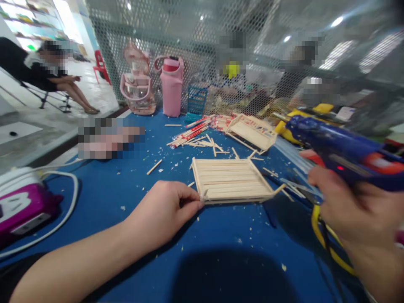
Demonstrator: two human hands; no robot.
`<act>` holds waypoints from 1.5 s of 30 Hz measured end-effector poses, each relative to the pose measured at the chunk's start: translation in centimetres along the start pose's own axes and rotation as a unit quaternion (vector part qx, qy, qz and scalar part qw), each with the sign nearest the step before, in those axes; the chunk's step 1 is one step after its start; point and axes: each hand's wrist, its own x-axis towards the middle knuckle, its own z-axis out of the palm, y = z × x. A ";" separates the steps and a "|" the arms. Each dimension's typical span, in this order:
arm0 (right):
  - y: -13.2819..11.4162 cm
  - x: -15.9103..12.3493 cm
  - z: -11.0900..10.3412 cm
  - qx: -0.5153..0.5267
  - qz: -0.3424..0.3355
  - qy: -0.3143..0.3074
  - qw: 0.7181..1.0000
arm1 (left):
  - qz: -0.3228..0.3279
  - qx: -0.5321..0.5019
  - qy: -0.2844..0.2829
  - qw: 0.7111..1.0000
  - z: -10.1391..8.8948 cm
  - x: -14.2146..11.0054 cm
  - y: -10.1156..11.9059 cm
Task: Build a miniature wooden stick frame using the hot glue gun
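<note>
My left hand [176, 204] pinches the near left corner of a small tray-like frame [233, 179] made of wooden sticks, which lies on the blue tabletop [202, 248]. Short stick ends jut out at several of its corners. On the right, my right hand [356, 210] is wrapped round the handle of a blue hot glue gun [334, 143], raised above the table with its nozzle pointing left and a small red light lit. A second stick frame [252, 130] sits farther back, its side made of printed sticks or lettering.
Loose sticks [205, 145] and red-and-white stick packets [195, 128] lie behind the frame. A pink bottle [172, 86] and a clear pink bottle [139, 90] stand by the mesh screen [202, 46]. A purple power strip [27, 206] is at left; a seated person [57, 75] is beyond.
</note>
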 end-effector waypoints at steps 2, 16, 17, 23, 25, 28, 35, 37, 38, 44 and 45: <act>2.1 2.2 0.8 -0.072 -0.020 0.006 0.997 | 0.002 0.007 -0.017 1.000 0.0 -0.1 0.1; 7.9 3.7 8.8 -0.231 -0.041 -0.328 0.915 | 0.014 0.029 -0.088 0.996 0.0 -0.1 0.8; 7.7 3.7 8.9 -0.229 -0.039 -0.337 0.913 | 0.009 0.034 -0.081 0.996 -0.1 -0.1 0.8; 6.7 4.6 6.6 -0.221 -0.016 -0.320 0.921 | -0.008 0.051 -0.067 0.996 -0.6 0.0 0.5; 6.9 4.9 5.4 -0.230 0.010 -0.317 0.920 | 0.007 0.051 -0.087 0.995 -0.6 -0.1 0.6; 7.8 5.2 3.9 -0.232 0.050 -0.364 0.901 | 0.031 0.052 -0.118 0.991 -0.5 -0.3 1.0; 7.9 4.6 1.3 -0.207 0.094 -0.485 0.844 | 0.031 0.065 -0.103 0.992 -0.5 -0.4 1.0; 6.8 4.3 0.3 -0.204 0.094 -0.503 0.835 | 0.024 0.067 -0.090 0.993 -0.5 -0.4 0.7; 6.1 4.0 -0.3 -0.206 0.094 -0.509 0.830 | 0.018 0.068 -0.082 0.994 -0.5 -0.4 0.6; 4.0 1.5 -1.8 -0.232 0.094 -0.541 0.803 | 0.000 0.067 -0.035 0.997 -0.6 -0.2 0.1; 3.9 1.0 -1.6 -0.238 0.095 -0.535 0.805 | 0.002 0.063 -0.036 0.997 -0.6 -0.1 0.2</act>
